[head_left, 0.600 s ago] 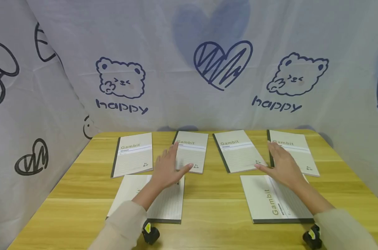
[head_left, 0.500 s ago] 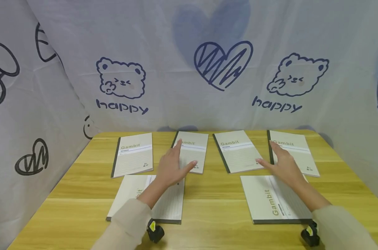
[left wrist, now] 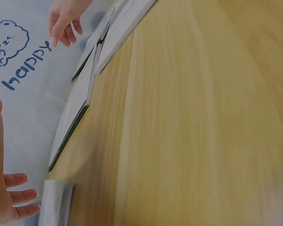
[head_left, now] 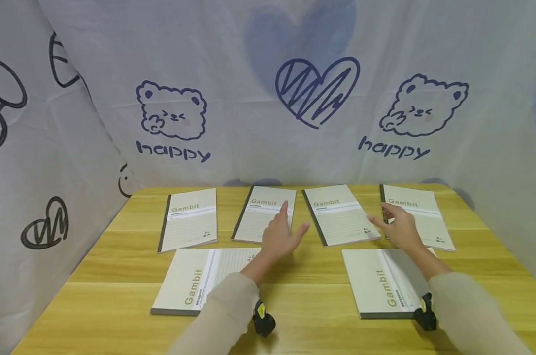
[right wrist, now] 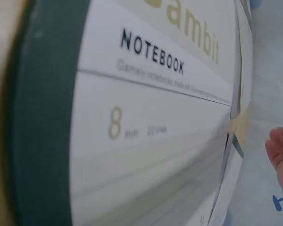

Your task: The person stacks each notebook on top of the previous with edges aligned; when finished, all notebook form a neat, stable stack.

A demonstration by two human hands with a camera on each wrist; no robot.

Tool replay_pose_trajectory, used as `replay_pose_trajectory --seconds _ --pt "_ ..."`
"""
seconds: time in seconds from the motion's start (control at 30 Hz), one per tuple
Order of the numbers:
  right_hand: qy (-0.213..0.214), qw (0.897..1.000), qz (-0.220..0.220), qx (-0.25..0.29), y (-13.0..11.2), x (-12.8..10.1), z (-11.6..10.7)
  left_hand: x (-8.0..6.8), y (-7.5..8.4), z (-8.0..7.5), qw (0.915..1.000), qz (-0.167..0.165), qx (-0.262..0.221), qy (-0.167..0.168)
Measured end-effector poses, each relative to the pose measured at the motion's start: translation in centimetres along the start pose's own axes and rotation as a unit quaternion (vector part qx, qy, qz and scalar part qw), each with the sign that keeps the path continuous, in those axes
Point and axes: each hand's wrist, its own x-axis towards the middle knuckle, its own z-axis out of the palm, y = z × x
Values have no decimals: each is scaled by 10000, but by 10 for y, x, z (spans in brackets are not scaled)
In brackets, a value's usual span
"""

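In the head view my left hand (head_left: 280, 237) hovers palm down over the gap between the two middle notebooks of the back row, index finger and thumb spread. It overlaps the lower right corner of the centre-left notebook (head_left: 261, 217). My right hand (head_left: 398, 229), fingers loosely bent, is above the left edge of the far-right notebook (head_left: 420, 214). Its thumb reaches toward the centre-right notebook (head_left: 339, 217). Neither hand holds anything. Below the right hand lies a sideways notebook (head_left: 370, 281), partly hidden by the forearm; the right wrist view has a notebook cover (right wrist: 146, 108) up close.
Another upright notebook (head_left: 188, 222) lies at the back left, and a second sideways one (head_left: 184, 286) at the front left, partly covered by the left sleeve. All rest on a wooden table (head_left: 303, 305). A printed white cloth (head_left: 246, 128) hangs behind.
My left hand has moved right, away from the front-left notebook, uncovering more of it. The right forearm has shifted slightly left, and the right fingers are more bent. The notebooks stay put.
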Motion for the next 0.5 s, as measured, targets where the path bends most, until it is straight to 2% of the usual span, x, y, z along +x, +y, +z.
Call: replay_pose_trajectory --seconds 0.2,0.33,0.5 --pt "-861 9958 217 -222 4 4 3 10 12 27 9987 -446 -205 -111" --pt "-1509 9852 523 -621 6 5 2 14 17 45 9978 -574 -190 -282" --pt "-2102 9711 670 -909 8 8 5 14 23 57 9964 -738 -293 -302"
